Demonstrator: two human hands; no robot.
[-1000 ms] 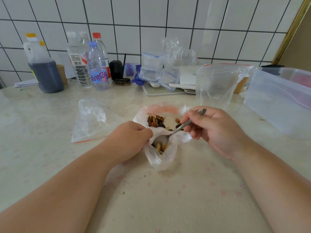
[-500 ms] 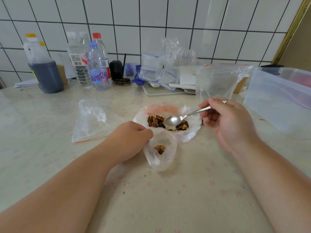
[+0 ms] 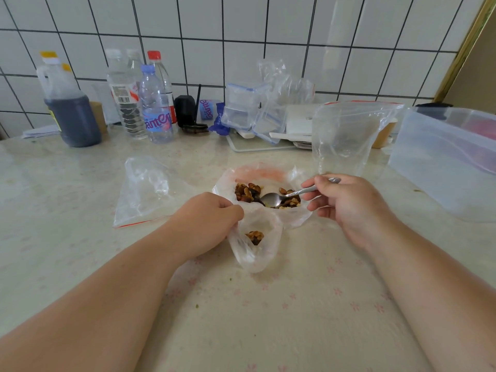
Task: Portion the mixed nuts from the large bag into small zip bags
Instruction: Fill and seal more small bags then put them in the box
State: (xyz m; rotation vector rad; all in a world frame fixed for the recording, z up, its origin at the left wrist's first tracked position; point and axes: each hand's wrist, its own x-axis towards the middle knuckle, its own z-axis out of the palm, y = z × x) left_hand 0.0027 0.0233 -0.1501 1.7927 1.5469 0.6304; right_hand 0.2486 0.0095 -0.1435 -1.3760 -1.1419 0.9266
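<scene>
Head view: spoon (image 3: 271, 199) has dipped lower into large bag's nuts (image 3: 245, 192).

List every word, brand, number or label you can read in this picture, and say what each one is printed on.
"Gamen", as far as it can be made out, on the blue label of the front water bottle.
The same logo, turned sideways, on a loose blue wrapper by the wall.
Barcode label on the tall clear bottle: too small to read.
Yellow label on the dark jug: unreadable.
</scene>
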